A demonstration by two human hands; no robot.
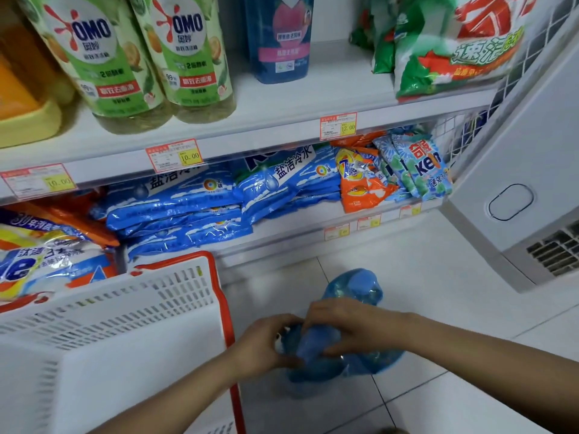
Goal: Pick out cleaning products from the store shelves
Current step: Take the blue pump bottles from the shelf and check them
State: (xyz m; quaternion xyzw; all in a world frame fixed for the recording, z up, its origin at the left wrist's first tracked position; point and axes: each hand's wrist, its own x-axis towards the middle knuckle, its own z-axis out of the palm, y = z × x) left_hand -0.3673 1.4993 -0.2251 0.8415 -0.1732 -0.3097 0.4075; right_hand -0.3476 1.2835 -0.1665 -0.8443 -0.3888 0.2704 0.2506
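1. Head view. The shopping basket (141, 355), white with a red rim, fills the lower left and is the reference for every position below.
2. The blue product (354, 288) is just right of the basket, low over the tiled floor (438, 277). Blur hides its exact form and whether it touches the floor.
3. The left hand (266, 343) grasps the product's side nearest the basket, fingers curled round it.
4. The right hand (341, 327) grips the product from above, on the side away from the basket.
5. On the upper shelf above the basket stand two green OMO bottles (94, 57). Farther right are a dark blue bottle (282, 39) and green-and-white bags (454, 45).
6. On the lower shelf behind the basket lie stacked blue bags (188, 208). To their right are orange bags (360, 183) and upright Keon bags (423, 170).
7. Price tags (174, 155) hang on the shelf edges above the basket.
8. A white cabinet (517, 151) with a vent grille stands far right of the basket.
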